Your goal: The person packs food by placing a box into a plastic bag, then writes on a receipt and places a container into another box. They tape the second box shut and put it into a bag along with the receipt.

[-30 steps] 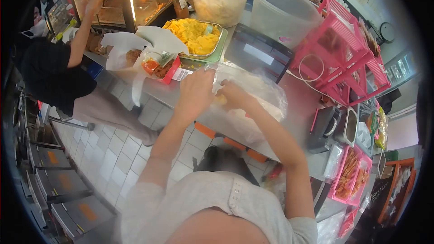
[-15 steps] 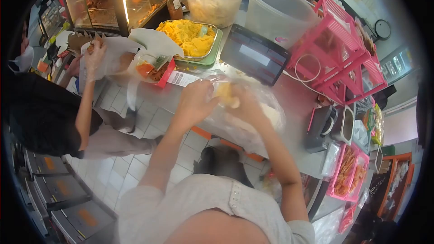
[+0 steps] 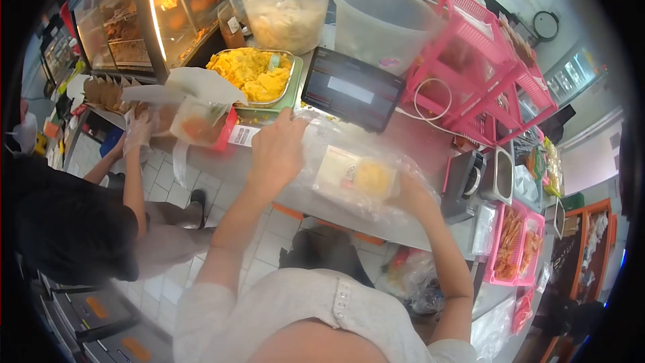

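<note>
My left hand point(image 3: 279, 151) is closed, its fingers pinching the upper left edge of a clear plastic bag point(image 3: 312, 136) on the counter. A flat white box point(image 3: 329, 172) with a printed label lies within the bag's film. On the right part of that box is a small round packet of something yellow point(image 3: 374, 178). My right hand point(image 3: 411, 191), slightly blurred, has its fingertips at the packet's right edge, with bag film around them. To the left stands a red-sided food box point(image 3: 227, 130) under white paper, a printed slip point(image 3: 242, 136) against it.
A tray of yellow mash point(image 3: 259, 77), a tablet point(image 3: 353, 87) and two tall plastic tubs point(image 3: 285, 17) stand behind. Pink racks point(image 3: 463, 77) and a black device point(image 3: 463, 181) are at right. A co-worker's gloved hand point(image 3: 138, 131) works at left, by a lit glass food cabinet point(image 3: 124, 37).
My hands have moved apart, the left one to the pulled-up bag edge. The yellow packet has moved from between them onto the white box. The co-worker's raised hand has come down.
</note>
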Action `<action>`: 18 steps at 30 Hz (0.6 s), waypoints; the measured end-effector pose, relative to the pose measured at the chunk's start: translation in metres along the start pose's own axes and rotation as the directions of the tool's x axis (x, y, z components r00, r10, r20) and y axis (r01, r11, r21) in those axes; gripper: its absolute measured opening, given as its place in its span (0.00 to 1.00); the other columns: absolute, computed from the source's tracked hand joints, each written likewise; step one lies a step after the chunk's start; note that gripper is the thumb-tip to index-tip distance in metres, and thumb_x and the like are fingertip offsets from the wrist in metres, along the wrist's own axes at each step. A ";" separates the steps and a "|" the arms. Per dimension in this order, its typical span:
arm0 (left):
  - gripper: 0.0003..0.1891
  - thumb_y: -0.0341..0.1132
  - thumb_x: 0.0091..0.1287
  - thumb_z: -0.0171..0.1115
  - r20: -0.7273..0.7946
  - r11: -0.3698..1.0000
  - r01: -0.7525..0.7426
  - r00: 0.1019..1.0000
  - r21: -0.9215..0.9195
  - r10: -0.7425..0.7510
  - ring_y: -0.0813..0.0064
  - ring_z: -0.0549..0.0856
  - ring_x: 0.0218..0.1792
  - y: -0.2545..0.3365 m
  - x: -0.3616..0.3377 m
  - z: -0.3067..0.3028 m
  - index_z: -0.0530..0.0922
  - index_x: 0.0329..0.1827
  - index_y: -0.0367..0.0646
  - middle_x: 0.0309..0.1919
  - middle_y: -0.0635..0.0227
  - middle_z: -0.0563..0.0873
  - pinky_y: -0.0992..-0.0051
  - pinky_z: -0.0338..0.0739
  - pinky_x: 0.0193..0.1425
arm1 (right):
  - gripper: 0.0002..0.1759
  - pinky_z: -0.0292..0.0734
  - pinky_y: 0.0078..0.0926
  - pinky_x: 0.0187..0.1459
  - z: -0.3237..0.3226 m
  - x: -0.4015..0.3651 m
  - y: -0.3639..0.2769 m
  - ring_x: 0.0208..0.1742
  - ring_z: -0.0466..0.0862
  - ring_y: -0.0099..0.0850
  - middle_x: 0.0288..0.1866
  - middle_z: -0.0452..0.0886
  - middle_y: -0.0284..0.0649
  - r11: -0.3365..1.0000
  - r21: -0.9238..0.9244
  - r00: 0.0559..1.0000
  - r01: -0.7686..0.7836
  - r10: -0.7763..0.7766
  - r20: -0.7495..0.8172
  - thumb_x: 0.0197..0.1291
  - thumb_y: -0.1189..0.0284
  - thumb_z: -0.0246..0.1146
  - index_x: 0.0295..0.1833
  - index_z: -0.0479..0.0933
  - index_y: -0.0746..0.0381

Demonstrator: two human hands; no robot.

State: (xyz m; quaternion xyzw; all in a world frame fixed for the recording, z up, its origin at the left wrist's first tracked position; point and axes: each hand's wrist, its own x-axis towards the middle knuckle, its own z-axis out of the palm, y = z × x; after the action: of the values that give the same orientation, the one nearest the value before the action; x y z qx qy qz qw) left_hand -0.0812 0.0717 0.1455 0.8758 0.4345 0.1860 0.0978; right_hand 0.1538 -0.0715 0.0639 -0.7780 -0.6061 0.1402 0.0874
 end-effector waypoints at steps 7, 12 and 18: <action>0.13 0.21 0.44 0.56 0.048 0.995 -0.062 0.997 -0.074 0.066 0.53 0.79 0.34 0.001 -0.005 0.026 0.75 0.35 0.39 0.36 0.57 0.75 0.60 0.74 0.36 | 0.39 0.64 0.28 0.57 0.038 0.007 0.012 0.55 0.72 0.39 0.53 0.74 0.45 0.878 0.456 0.956 0.144 -0.242 0.165 0.36 0.66 0.72 0.58 0.66 0.61; 0.13 0.21 0.44 0.57 0.035 0.991 -0.047 0.998 -0.124 0.052 0.52 0.79 0.35 0.003 -0.009 0.021 0.75 0.35 0.37 0.35 0.56 0.75 0.60 0.75 0.37 | 0.36 0.64 0.27 0.58 0.014 -0.008 -0.031 0.55 0.72 0.37 0.53 0.74 0.45 0.872 0.474 0.975 -0.124 0.019 0.221 0.37 0.64 0.71 0.56 0.69 0.62; 0.18 0.23 0.44 0.60 0.040 0.977 -0.149 0.987 -0.153 0.157 0.53 0.77 0.34 0.007 -0.017 0.026 0.74 0.42 0.39 0.32 0.57 0.74 0.61 0.72 0.35 | 0.38 0.63 0.30 0.58 0.036 -0.018 -0.004 0.57 0.71 0.41 0.54 0.72 0.50 0.909 0.407 0.994 -0.092 0.060 0.089 0.35 0.59 0.72 0.55 0.70 0.62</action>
State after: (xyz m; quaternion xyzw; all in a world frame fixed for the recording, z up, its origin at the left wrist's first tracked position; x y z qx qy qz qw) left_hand -0.0747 0.0534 0.1204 0.9014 0.3480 0.2021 0.1598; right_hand 0.1347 -0.0892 0.0331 -0.7596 -0.5352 0.2963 0.2208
